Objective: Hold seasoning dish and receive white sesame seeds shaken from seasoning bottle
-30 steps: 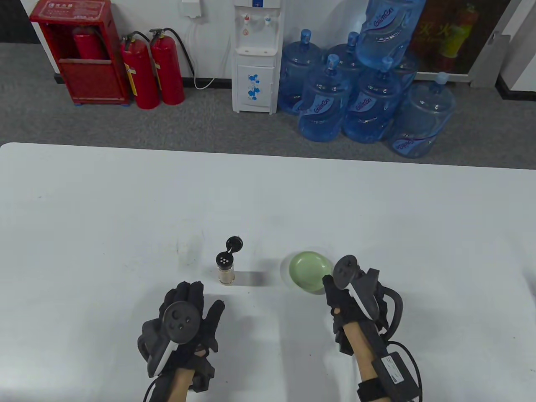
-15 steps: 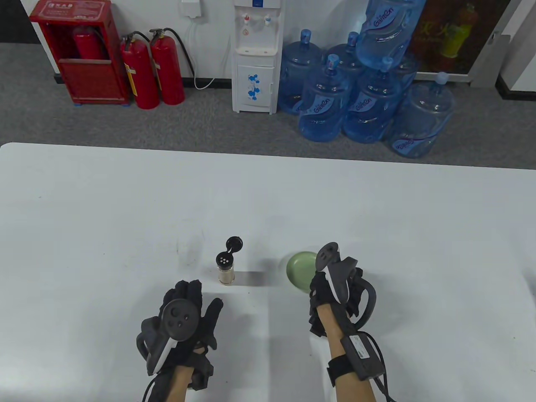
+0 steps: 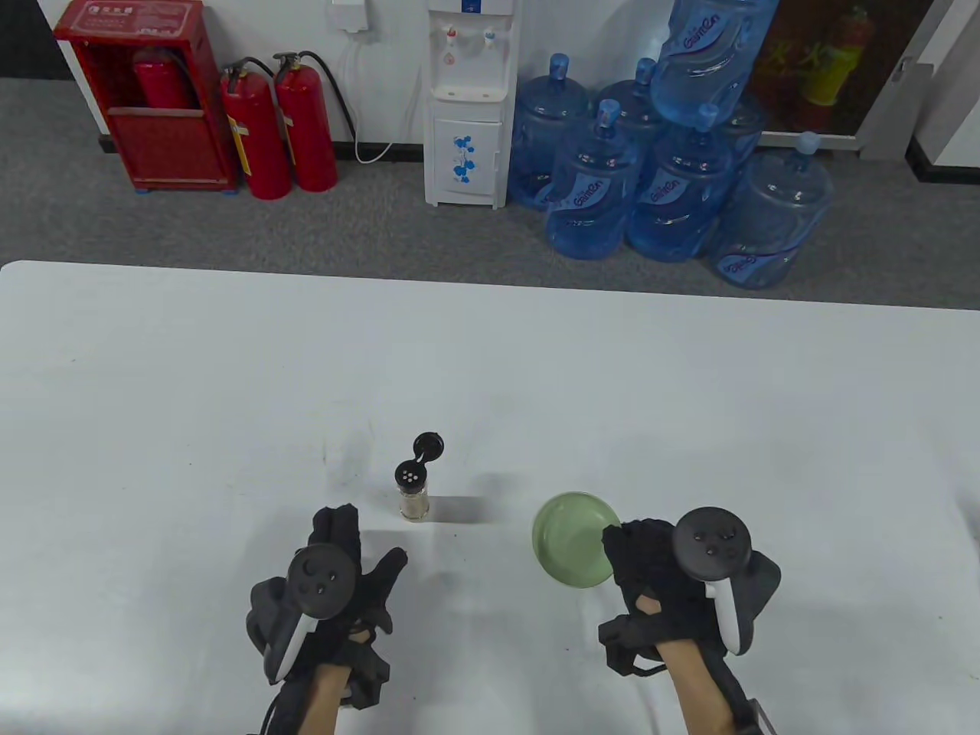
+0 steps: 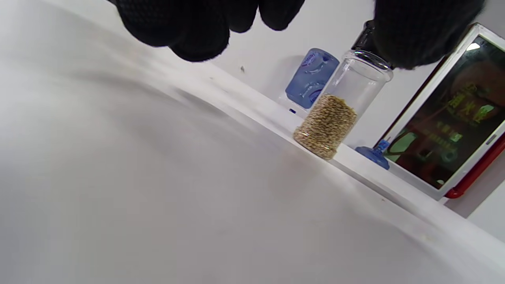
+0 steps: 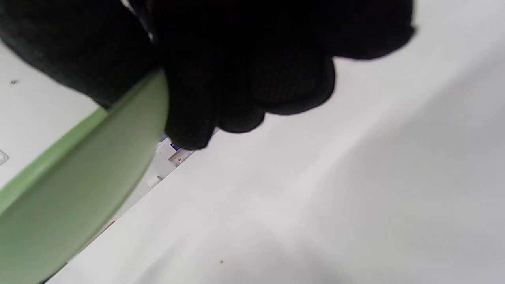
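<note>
A small clear seasoning bottle [image 3: 413,496] part full of sesame seeds stands upright on the white table [image 3: 191,398], its black flip cap [image 3: 428,445] hanging open behind the shaker top. My left hand [image 3: 366,537] hovers just in front of the bottle, fingers loosely bent, holding nothing. In the left wrist view the bottle [image 4: 333,118] stands past my fingers [image 4: 189,27] with a gap between. My right hand [image 3: 617,548] pinches the right rim of the pale green seasoning dish [image 3: 568,537], which looks raised off the table. In the right wrist view my fingers [image 5: 244,71] grip the dish [image 5: 79,189] at its edge.
The table's far edge [image 3: 490,285] runs across the middle of the table view. Beyond it on the floor stand fire extinguishers [image 3: 279,122], a water dispenser [image 3: 467,107] and several blue water jugs [image 3: 674,176].
My right hand took hold of the dish, turned palm down and drew it toward the near edge and up. My left hand's fingers bent down slightly; the bottle stayed put.
</note>
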Demonstrator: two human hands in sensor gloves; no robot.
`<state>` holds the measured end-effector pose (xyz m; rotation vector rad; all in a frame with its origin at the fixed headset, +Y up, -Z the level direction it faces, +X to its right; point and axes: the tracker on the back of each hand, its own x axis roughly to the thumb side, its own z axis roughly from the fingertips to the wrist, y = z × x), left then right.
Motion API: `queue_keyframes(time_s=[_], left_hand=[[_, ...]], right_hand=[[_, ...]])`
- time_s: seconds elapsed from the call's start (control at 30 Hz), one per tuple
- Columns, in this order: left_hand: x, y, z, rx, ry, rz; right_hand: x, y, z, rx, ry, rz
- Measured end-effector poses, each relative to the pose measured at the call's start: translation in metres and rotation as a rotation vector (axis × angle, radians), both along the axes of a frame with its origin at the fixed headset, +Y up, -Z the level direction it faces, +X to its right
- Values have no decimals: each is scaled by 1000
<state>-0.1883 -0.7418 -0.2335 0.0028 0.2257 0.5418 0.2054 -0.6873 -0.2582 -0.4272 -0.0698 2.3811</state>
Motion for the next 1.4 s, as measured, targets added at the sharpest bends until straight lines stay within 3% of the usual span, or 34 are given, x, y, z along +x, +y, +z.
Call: queue_keyframes(time_s=[0.07, 0.27, 0.47, 0.63, 0.87, 1.0, 1.1, 1.2, 1.27, 1.4], left_hand=[[-1, 2, -9, -3, 14, 60], [5, 7, -32, -59, 22, 141], [25, -8, -56, -121, 32, 209], [50, -3, -66, -50, 139, -20], [56, -4, -69, -47, 164, -28], [58, 0, -62, 29, 136, -29], [69, 11, -42, 211, 68, -96], [87, 32, -15, 349, -65, -323], [101, 42, 10, 479, -144, -565], [121, 40, 38, 656, -211, -898]], right_hand=[[2, -13, -5, -29, -13, -58], [3, -26, -7, -65, -51, -16], [7, -33, -6, -77, -73, -29], [18, -38, -4, -85, -98, -46], [25, -39, 0, -77, -113, -40], [23, -40, 1, -77, -105, -34], [17, -38, 3, -53, -77, -5], [9, -36, 6, -35, -48, 24], [2, -37, 6, -40, -20, 8], [-12, -43, 4, -75, 28, -37]])
